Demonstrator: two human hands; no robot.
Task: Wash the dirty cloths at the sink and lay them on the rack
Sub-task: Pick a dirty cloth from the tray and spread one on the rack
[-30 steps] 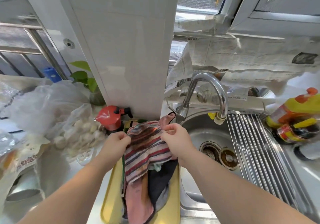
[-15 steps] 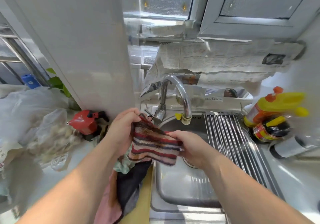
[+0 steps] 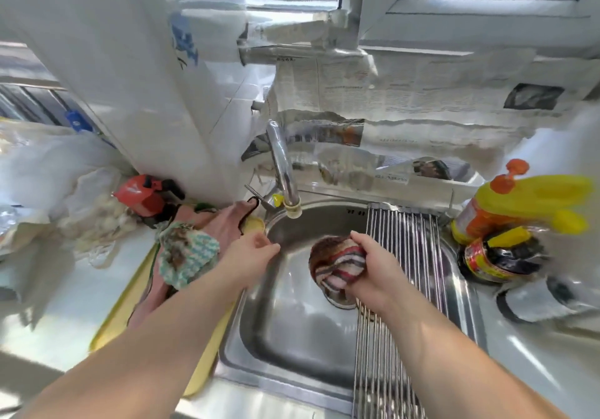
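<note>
Striped cloth (image 3: 337,267), bunched now in the right hand (image 3: 376,275), clamped tight, carried off the yellow tray (image 3: 136,308) and out over the sink (image 3: 292,337), just beside the rack (image 3: 399,256). Released by the left hand (image 3: 250,256), fingers loose and holding nothing, near the faucet (image 3: 285,178). No water running yet. Remaining cloths (image 3: 188,253) left heaped on the tray. Probably wetting next.

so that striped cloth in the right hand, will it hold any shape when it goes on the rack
Probably not. The striped cloth is bunched into a soft wad in the right hand, so it looks floppy and will likely sag between the bars of the rack. It seems light for its size now, though no water runs from the tap yet; wet, it should get heavier.
</note>
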